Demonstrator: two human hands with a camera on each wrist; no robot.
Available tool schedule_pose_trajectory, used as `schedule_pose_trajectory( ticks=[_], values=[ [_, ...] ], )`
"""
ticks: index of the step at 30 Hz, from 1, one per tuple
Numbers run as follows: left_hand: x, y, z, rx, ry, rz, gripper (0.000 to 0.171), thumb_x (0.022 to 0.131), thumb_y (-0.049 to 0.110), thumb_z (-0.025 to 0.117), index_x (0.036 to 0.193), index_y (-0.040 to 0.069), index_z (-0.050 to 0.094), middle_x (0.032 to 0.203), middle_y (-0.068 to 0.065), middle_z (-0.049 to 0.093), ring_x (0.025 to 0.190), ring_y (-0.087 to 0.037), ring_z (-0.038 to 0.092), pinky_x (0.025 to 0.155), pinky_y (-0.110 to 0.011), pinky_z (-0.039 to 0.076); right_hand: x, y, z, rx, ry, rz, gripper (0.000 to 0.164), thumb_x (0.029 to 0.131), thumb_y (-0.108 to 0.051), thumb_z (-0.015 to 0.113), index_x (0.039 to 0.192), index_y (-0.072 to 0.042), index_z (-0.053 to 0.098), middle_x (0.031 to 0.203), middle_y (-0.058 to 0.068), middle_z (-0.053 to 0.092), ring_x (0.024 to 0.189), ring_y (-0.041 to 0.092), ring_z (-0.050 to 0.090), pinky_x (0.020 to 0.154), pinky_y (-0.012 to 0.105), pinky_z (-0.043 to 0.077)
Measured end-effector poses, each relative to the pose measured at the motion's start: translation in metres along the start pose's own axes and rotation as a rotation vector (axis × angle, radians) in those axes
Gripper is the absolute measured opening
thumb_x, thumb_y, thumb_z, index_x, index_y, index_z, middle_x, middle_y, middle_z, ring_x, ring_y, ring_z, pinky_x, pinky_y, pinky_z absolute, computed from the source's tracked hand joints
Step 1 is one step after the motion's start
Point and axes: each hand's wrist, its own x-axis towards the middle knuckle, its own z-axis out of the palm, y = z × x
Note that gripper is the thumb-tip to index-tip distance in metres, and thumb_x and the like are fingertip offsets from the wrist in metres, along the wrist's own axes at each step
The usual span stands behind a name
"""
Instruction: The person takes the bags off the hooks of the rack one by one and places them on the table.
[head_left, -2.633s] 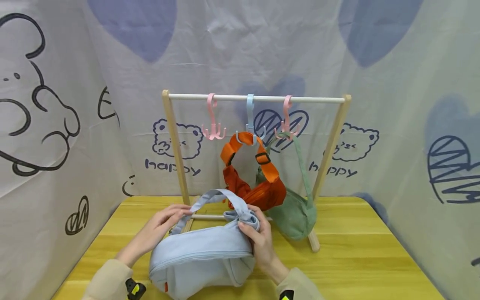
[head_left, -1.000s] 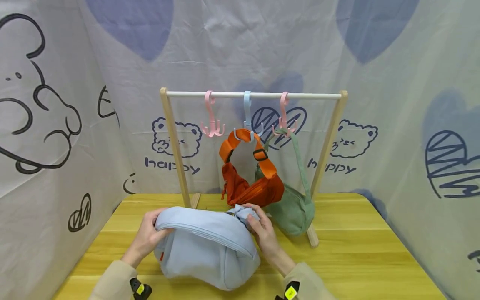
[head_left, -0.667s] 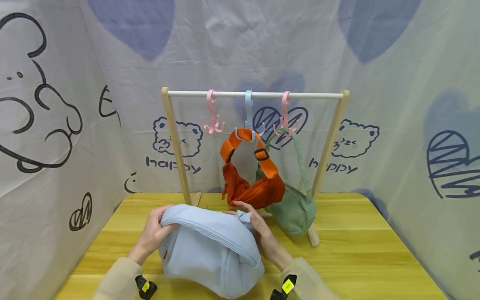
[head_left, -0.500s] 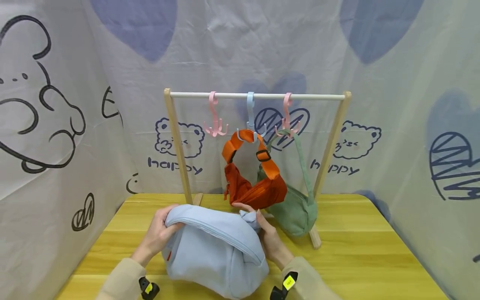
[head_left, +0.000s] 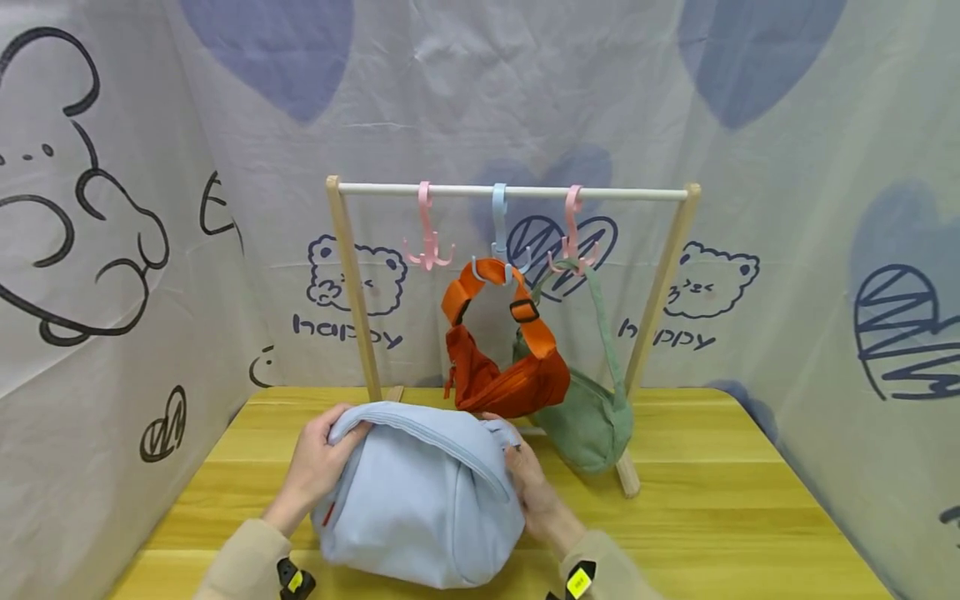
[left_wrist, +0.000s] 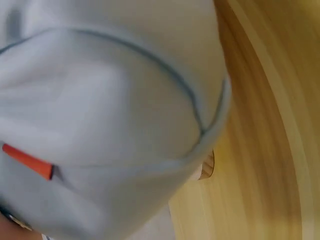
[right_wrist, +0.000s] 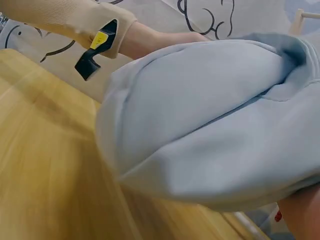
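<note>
A light blue sling bag is held up between both hands over the front of the table, its broad face towards me. At its upper left corner my left hand grips the fabric, thumb in front. My right hand holds the other end, by the bunched strap; some of its fingers are hidden behind the bag. A small red tag shows on the bag's side in the left wrist view. The right wrist view is mostly filled by the bag's pale panels and seam.
Behind the bag stands a wooden rack with a white bar. An orange waist bag hangs from the blue hook, a green bag from the right pink hook. The left pink hook bears nothing.
My left hand has gone from the strap to the bag's upper left corner. The bag has tilted up and turned, and its strap loop has dropped from sight. The right hand stays at its end.
</note>
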Motion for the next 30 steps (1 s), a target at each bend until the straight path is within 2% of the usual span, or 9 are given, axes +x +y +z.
schedule_pose_trajectory(
  ticks=[5, 7, 9, 13, 16, 20, 25, 30],
  values=[
    [-0.001, -0.004, -0.001, 0.058, -0.026, -0.12, 0.019, 0.099, 0.028, 0.064, 0.104, 0.011, 0.072, 0.102, -0.007, 0.073, 0.085, -0.005, 0.059, 0.079, -0.024, 0.047, -0.002, 0.003, 0.011, -0.067, 0.101, 0.015, 0.085, 0.093, -0.024, 0.073, 0.156, -0.005, 0.02, 0.13, -0.014, 0.055, 0.116, 0.003, 0.056, 0.102, 0.018, 0.043],
    [-0.002, -0.006, -0.002, 0.085, -0.041, -0.143, 0.02, 0.099, 0.03, 0.064, 0.104, 0.013, 0.071, 0.104, -0.006, 0.073, 0.088, -0.008, 0.059, 0.082, -0.025, 0.047, -0.001, 0.003, 0.016, -0.098, 0.151, 0.03, 0.085, 0.089, -0.015, 0.076, 0.154, -0.003, 0.023, 0.127, -0.011, 0.056, 0.112, 0.005, 0.057, 0.1, 0.018, 0.045],
    [-0.003, -0.009, -0.003, 0.115, -0.061, -0.158, 0.02, 0.1, 0.032, 0.064, 0.105, 0.014, 0.071, 0.105, -0.006, 0.073, 0.09, -0.011, 0.06, 0.083, -0.027, 0.046, -0.001, 0.005, 0.021, -0.144, 0.221, 0.053, 0.08, 0.086, -0.011, 0.078, 0.15, -0.003, 0.032, 0.123, -0.009, 0.058, 0.109, 0.006, 0.058, 0.097, 0.019, 0.047],
    [-0.005, -0.012, -0.006, 0.155, -0.108, -0.174, 0.023, 0.1, 0.035, 0.062, 0.109, 0.016, 0.071, 0.109, -0.005, 0.073, 0.097, -0.015, 0.062, 0.086, -0.032, 0.047, -0.002, 0.008, 0.028, -0.263, 0.329, 0.095, 0.062, 0.085, -0.016, 0.078, 0.137, -0.001, 0.047, 0.116, -0.005, 0.063, 0.104, 0.007, 0.058, 0.093, 0.021, 0.047],
    [-0.007, -0.015, -0.008, 0.16, -0.135, -0.184, 0.025, 0.101, 0.035, 0.061, 0.111, 0.015, 0.071, 0.112, -0.006, 0.074, 0.101, -0.018, 0.064, 0.089, -0.035, 0.048, -0.003, 0.012, 0.032, -0.302, 0.367, 0.127, 0.054, 0.087, -0.021, 0.077, 0.131, -0.002, 0.051, 0.114, -0.003, 0.064, 0.102, 0.008, 0.058, 0.092, 0.023, 0.047],
    [-0.01, -0.02, -0.012, 0.144, -0.18, -0.204, 0.03, 0.101, 0.037, 0.06, 0.117, 0.014, 0.07, 0.118, -0.007, 0.072, 0.106, -0.018, 0.064, 0.093, -0.037, 0.049, -0.003, 0.019, 0.037, -0.25, 0.413, 0.15, 0.052, 0.088, -0.023, 0.074, 0.131, -0.002, 0.053, 0.113, -0.004, 0.065, 0.101, 0.007, 0.059, 0.092, 0.023, 0.048],
    [-0.014, -0.032, -0.023, 0.076, -0.238, -0.243, 0.036, 0.102, 0.034, 0.059, 0.128, 0.01, 0.065, 0.124, -0.01, 0.069, 0.11, -0.016, 0.061, 0.092, -0.032, 0.049, 0.0, 0.032, 0.044, -0.184, 0.47, 0.204, 0.048, 0.089, -0.028, 0.074, 0.127, -0.003, 0.057, 0.111, -0.005, 0.067, 0.098, 0.006, 0.061, 0.089, 0.023, 0.049],
    [-0.021, -0.046, -0.034, 0.069, -0.326, -0.333, 0.048, 0.101, 0.038, 0.059, 0.139, 0.008, 0.057, 0.13, -0.014, 0.066, 0.116, -0.023, 0.061, 0.092, -0.034, 0.05, 0.004, 0.046, 0.053, -0.194, 0.516, 0.267, 0.052, 0.088, -0.032, 0.076, 0.127, -0.004, 0.058, 0.119, 0.002, 0.067, 0.102, 0.01, 0.062, 0.093, 0.027, 0.049]
  ],
)
